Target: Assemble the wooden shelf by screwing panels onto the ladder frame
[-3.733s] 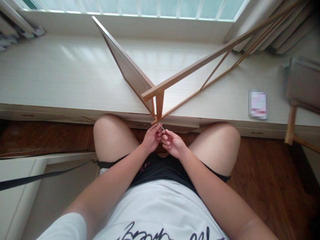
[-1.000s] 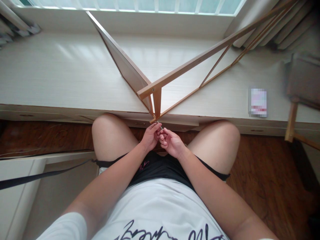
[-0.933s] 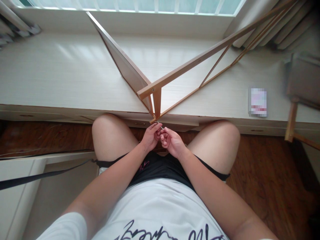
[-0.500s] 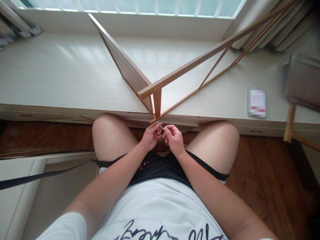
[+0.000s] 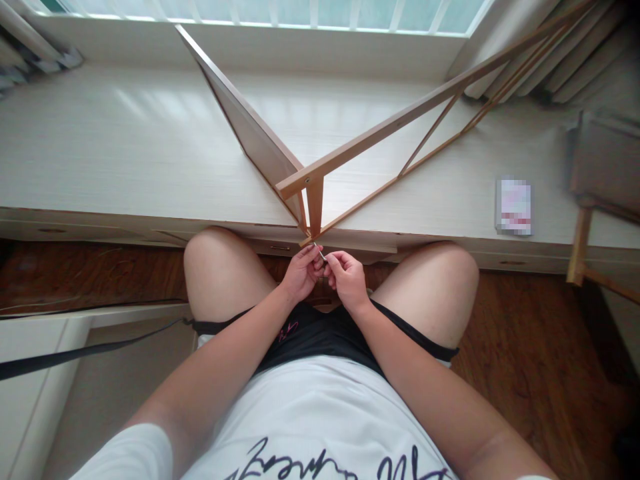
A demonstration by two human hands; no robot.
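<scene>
I have two hands at work, and between them one thin metal rod (image 5: 321, 254). My right hand (image 5: 347, 277) keeps a narrow grip, thumb and fingertips pinched on the rod's near end; my left hand (image 5: 301, 273) curls at its far end, though I cannot tell whether that grip closes on the metal or only steadies it. I count one wooden frame (image 5: 385, 137), one flat panel (image 5: 245, 120), one booklet-sized item (image 5: 514, 207) blurred out, two curtains and three drawer pulls.

The frame and panel stand on a pale worktop (image 5: 100, 147), spreading from its near edge in a V, panel to the far left, frame to the far right. The small item lies near the right end, well apart from them, with a chair-like piece (image 5: 607, 160) beyond it. Behind runs a barred window (image 5: 300, 15). My knees (image 5: 453, 270) flank the hands, and my own fingers hide both ends of the rod.

The frame is light brown wood: a long top bar, a thin lower rail, a slanting brace and a short near post, with a fastener showing at the bar's near end. The rod looks grey, slim and slanted.
</scene>
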